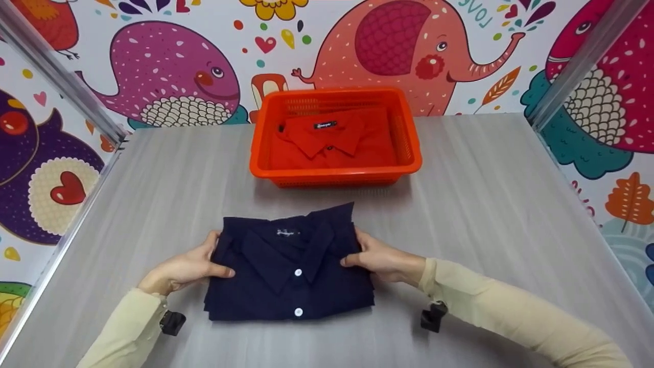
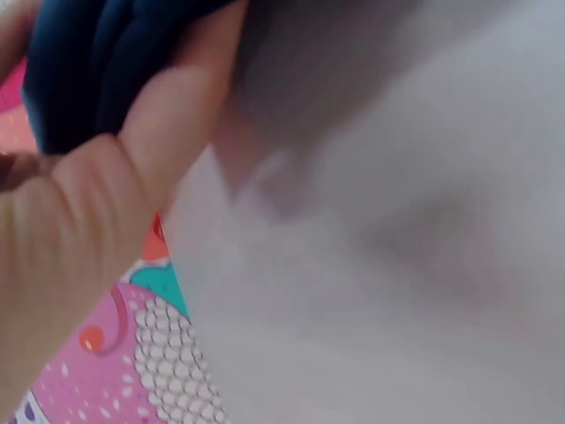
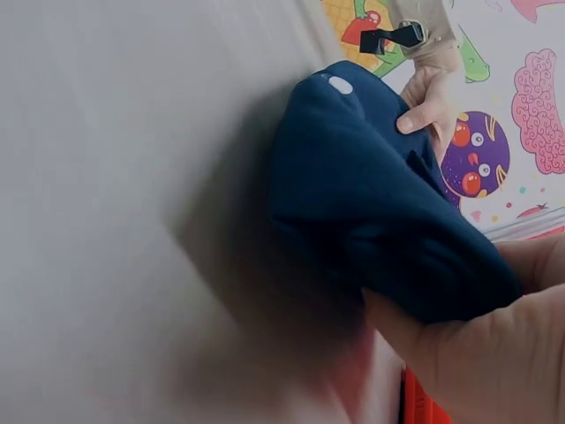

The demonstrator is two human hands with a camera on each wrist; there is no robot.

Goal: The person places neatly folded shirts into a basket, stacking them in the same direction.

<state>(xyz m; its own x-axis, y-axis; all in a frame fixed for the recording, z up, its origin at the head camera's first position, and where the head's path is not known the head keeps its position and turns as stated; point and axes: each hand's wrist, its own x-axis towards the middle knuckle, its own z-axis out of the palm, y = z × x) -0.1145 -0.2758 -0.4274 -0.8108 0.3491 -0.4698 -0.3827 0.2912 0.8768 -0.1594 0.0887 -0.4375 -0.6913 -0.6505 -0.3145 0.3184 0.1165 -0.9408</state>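
Note:
A folded navy button-up shirt [image 1: 255, 299] lies collar-away in front of me, with white buttons down its front and a small label inside the neck. My left hand [image 1: 186, 268] grips its left side, thumb on top and fingers under the edge. On the opposite side my right hand [image 1: 383, 259] holds it the same way, its thumb on the front panel. In the right wrist view the shirt [image 3: 353, 177] bows between both hands, raised over the table with a shadow beneath. Folded layers of the shirt [image 2: 75, 79] show at the thumb in the left wrist view.
An orange plastic basket [image 1: 334, 173] stands beyond the shirt, near the back wall. Inside lies a folded red collared shirt [image 1: 375, 145]. The grey table [image 1: 475, 204] is bordered by walls with cartoon animals, and metal posts [image 1: 582, 61] rise at its back corners.

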